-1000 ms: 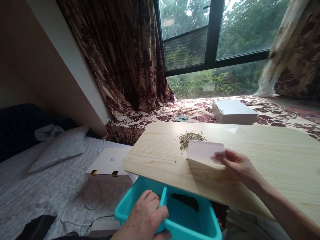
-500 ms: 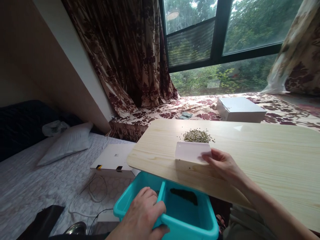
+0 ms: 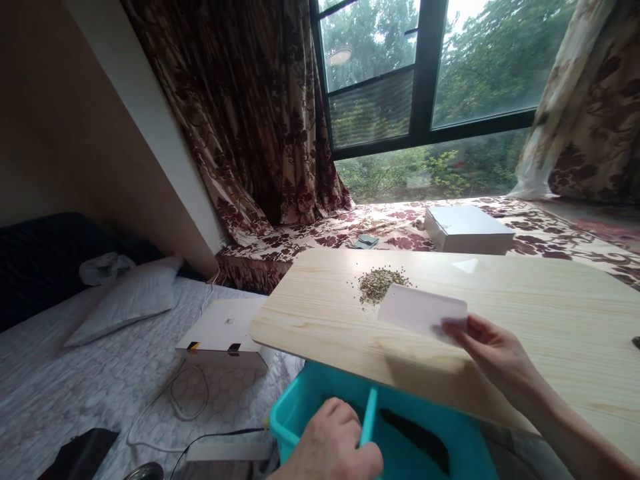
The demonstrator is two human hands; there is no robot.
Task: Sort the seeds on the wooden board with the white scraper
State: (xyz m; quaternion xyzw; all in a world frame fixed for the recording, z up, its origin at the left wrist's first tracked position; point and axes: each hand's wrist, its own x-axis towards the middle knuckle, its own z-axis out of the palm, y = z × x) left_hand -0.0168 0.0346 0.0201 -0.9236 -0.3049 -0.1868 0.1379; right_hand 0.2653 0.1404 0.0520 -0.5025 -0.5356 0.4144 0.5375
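Observation:
A small heap of greenish-brown grains (image 3: 377, 285) lies on the light wooden tabletop (image 3: 305, 313), some scattered around its edges. My right hand (image 3: 493, 350) pinches the right end of a thin whitish card (image 3: 420, 310), held tilted just right of the heap and near the board. Below the table's front edge is a turquoise two-compartment bin (image 3: 286, 427). My left hand (image 3: 335, 440) grips its near rim beside the divider (image 3: 369, 417), fingers curled over into the left compartment. A dark layer of material (image 3: 417, 440) lies in the right compartment; the left one's floor is mostly hidden.
A white box (image 3: 467, 227) stands on the floral-covered window ledge behind the table, near a folded grey-green cloth (image 3: 366, 241). At left, a flat white carton (image 3: 220, 330), cables (image 3: 173, 407) and a pillow (image 3: 127, 300) lie on the bed. A dark object (image 3: 636, 342) sits at the table's right edge.
My right hand has drawn the card rightward, off the heap's near side. My left hand and the bin have shifted right in view, and the bin sits further under the table edge.

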